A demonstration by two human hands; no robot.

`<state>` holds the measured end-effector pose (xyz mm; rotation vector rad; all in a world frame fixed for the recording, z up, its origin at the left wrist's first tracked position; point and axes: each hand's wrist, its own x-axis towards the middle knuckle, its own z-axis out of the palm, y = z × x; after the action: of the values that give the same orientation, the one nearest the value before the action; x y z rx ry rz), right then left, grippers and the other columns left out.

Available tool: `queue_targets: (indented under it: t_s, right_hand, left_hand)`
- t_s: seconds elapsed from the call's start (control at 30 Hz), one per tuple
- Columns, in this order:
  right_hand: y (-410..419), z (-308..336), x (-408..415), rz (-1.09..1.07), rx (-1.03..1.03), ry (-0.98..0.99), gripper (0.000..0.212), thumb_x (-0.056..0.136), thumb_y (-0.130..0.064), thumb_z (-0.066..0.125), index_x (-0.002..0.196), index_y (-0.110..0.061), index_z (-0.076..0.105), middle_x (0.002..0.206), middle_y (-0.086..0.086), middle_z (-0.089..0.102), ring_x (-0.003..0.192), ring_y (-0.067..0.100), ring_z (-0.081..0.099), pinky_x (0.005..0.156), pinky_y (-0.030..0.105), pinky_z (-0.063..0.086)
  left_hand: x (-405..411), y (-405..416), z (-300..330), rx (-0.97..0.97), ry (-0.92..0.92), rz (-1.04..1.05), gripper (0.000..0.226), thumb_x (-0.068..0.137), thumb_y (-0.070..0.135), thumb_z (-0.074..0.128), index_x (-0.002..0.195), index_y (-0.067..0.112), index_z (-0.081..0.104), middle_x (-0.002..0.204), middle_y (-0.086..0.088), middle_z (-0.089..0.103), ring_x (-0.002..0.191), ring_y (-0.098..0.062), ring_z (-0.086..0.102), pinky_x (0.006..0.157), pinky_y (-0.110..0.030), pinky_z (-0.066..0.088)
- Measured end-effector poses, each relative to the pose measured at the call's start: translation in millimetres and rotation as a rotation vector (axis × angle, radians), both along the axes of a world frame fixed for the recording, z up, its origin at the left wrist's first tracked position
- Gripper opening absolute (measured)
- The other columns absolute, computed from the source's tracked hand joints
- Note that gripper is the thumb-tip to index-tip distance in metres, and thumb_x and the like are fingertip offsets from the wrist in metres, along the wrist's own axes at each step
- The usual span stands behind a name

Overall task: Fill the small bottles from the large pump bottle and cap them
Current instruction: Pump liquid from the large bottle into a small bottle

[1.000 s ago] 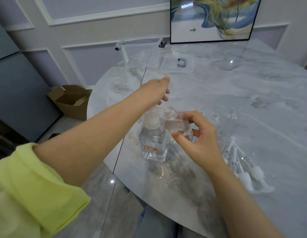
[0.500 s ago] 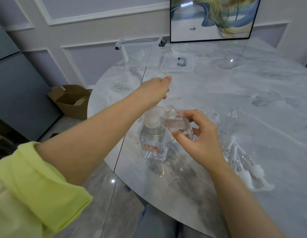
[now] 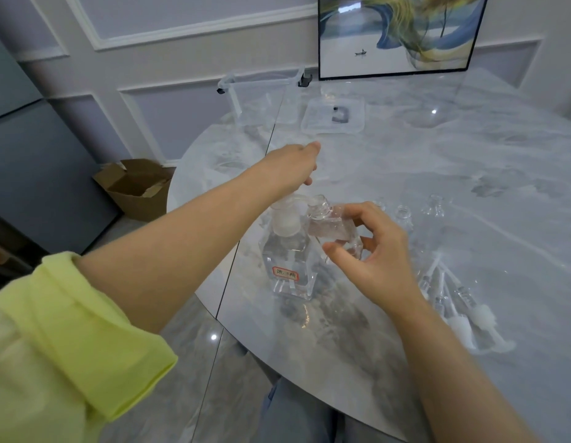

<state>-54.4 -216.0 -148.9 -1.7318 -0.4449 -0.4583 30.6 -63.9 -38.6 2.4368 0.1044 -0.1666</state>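
Right hand [image 3: 373, 260] is holding a small bottle [image 3: 333, 230] tilted, fingers curled round it, mouth at the pump spout. Large pump bottle [image 3: 289, 257] is sitting near the tabletop's front edge. Left hand [image 3: 292, 166] is pressing the pump head, fingers fairly straight, lower than a second ago: filling looks underway.

One big pump bottle [image 3: 289, 251]; one small bottle [image 3: 333, 230] held up; three small open bottles [image 3: 404, 217] standing on the worktop; a pile of pump caps [image 3: 459, 305], too tangled to count.
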Motion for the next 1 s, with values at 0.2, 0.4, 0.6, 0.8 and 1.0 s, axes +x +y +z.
queue_targets:
  t_s: [0.2, 0.4, 0.6, 0.8, 1.0]
  right_hand:
    - [0.8, 0.3, -0.2, 0.000, 0.001, -0.016, 0.032, 0.074, -0.019, 0.075, 0.106, -0.020, 0.069, 0.103, -0.015, 0.067, 0.098, 0.015, 0.065, 0.073, 0.045, 0.058]
    - [0.8, -1.3, 0.9, 0.009, 0.013, -0.003, 0.034, 0.075, -0.018, 0.074, 0.109, -0.017, 0.069, 0.103, -0.012, 0.068, 0.098, 0.016, 0.065, 0.074, 0.048, 0.058]
    - [3.9, 0.2, -1.4, 0.015, 0.036, 0.012, 0.033, 0.076, -0.031, 0.072, 0.109, -0.026, 0.068, 0.108, -0.015, 0.069, 0.103, 0.017, 0.066, 0.074, 0.048, 0.060]
    - [2.8, 0.6, -1.3, 0.007, 0.029, 0.009, 0.035, 0.078, -0.032, 0.072, 0.111, -0.021, 0.068, 0.108, -0.010, 0.069, 0.104, 0.018, 0.066, 0.075, 0.047, 0.060]
    - [4.6, 2.1, -2.6, -0.001, 0.015, -0.021, 0.036, 0.077, -0.032, 0.071, 0.109, -0.017, 0.070, 0.101, -0.010, 0.068, 0.095, 0.017, 0.066, 0.072, 0.046, 0.058]
  left_hand:
    - [-0.2, -1.1, 0.6, 0.005, 0.028, -0.008, 0.054, 0.106, 0.053, 0.023, 0.126, 0.021, 0.062, 0.111, 0.002, 0.071, 0.106, -0.020, 0.065, 0.077, -0.033, 0.042]
    - [-2.2, -4.5, 1.3, 0.095, 0.052, -0.022, 0.059, 0.106, 0.055, 0.021, 0.139, 0.020, 0.055, 0.124, -0.004, 0.067, 0.114, -0.024, 0.062, 0.089, -0.035, 0.044]
    - [-3.7, -5.1, 5.0, 0.138, 0.017, -0.028, 0.063, 0.106, 0.055, 0.020, 0.141, 0.017, 0.056, 0.142, -0.008, 0.058, 0.128, -0.029, 0.055, 0.108, -0.041, 0.041]
    - [-0.1, -6.4, 9.6, 0.056, 0.021, -0.038, 0.057, 0.107, 0.053, 0.023, 0.118, 0.019, 0.068, 0.118, 0.000, 0.069, 0.103, -0.019, 0.066, 0.076, -0.031, 0.040]
    - [-3.8, -3.2, 2.2, 0.120, -0.023, -0.010, 0.060, 0.108, 0.051, 0.022, 0.133, 0.014, 0.061, 0.136, -0.008, 0.061, 0.124, -0.028, 0.056, 0.102, -0.037, 0.044]
